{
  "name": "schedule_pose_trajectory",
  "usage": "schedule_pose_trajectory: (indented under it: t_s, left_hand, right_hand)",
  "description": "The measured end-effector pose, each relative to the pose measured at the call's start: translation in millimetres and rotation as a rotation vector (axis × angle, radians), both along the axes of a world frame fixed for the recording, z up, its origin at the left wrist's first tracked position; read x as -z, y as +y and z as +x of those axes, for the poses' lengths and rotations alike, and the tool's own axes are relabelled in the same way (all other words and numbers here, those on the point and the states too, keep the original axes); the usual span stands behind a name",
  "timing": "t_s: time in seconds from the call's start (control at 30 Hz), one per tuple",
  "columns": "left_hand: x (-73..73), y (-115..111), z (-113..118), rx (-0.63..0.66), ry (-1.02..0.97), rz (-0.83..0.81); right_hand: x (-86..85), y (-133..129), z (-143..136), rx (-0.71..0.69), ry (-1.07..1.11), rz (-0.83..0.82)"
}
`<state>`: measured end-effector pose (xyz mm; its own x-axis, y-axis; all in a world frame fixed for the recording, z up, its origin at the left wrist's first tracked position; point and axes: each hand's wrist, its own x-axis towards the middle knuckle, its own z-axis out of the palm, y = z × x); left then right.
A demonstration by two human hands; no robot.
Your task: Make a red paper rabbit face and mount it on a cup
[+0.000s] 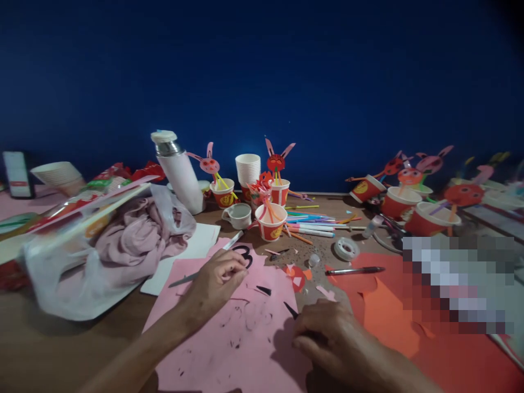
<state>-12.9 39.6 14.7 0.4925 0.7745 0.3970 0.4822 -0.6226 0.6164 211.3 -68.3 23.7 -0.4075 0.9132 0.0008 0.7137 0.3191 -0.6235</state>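
My left hand (219, 278) is over the pink paper (245, 349), its fingers curled together; anything pinched in them is hidden. Scissors (244, 255) pass beneath this hand, with black handle loops beyond the fingertips and the blade out to the left. My right hand (327, 335) is closed at the pink sheet's right edge. From its fingertips sticks a small black pointed piece (290, 310). Another black pointed piece (263, 290) lies on the pink paper between the hands, among small dark scraps.
Behind the hands stand a paper cup (271, 222) with straws, a grey mug (238, 216) and felt pens (315, 229). A tilted white flask (178, 174) and a plastic bag (69, 284) are at left. At right lie a pen (355, 271), red paper (393, 262) and rabbit-faced cups (434, 218).
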Motion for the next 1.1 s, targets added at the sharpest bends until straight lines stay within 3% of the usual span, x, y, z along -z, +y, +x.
schedule_pose_trajectory:
  t_s: [0.23,0.43,0.57,0.7,0.8,0.9,1.1]
  left_hand:
    - [1.9,0,-1,-0.016,0.057,0.048]
    - [14.2,2,0,-0.059,0.055,0.047]
    - [15.9,0,2,-0.006,0.113,0.131]
    - [17.4,-4,3,0.091,0.192,0.295]
    - [22.3,-7,3,0.157,0.272,0.415]
    - [28.0,-9,3,0.159,0.339,0.492]
    - [31.2,-11,-1,0.149,0.401,0.468]
  right_hand:
    - [-3.1,-13,-5,-0.214,-0.012,-0.006]
    - [-2.3,-17,-4,-0.256,-0.020,0.027]
    - [0.0,-17,-5,-0.235,-0.038,0.078]
    - [-0.6,-8,0,-0.125,-0.033,0.185]
    - [0.1,3,14,0.121,0.006,0.235]
    - [0.0,14,28,0.349,-0.073,0.150]
    - [-13.0,29,24,0.374,-0.419,-0.019]
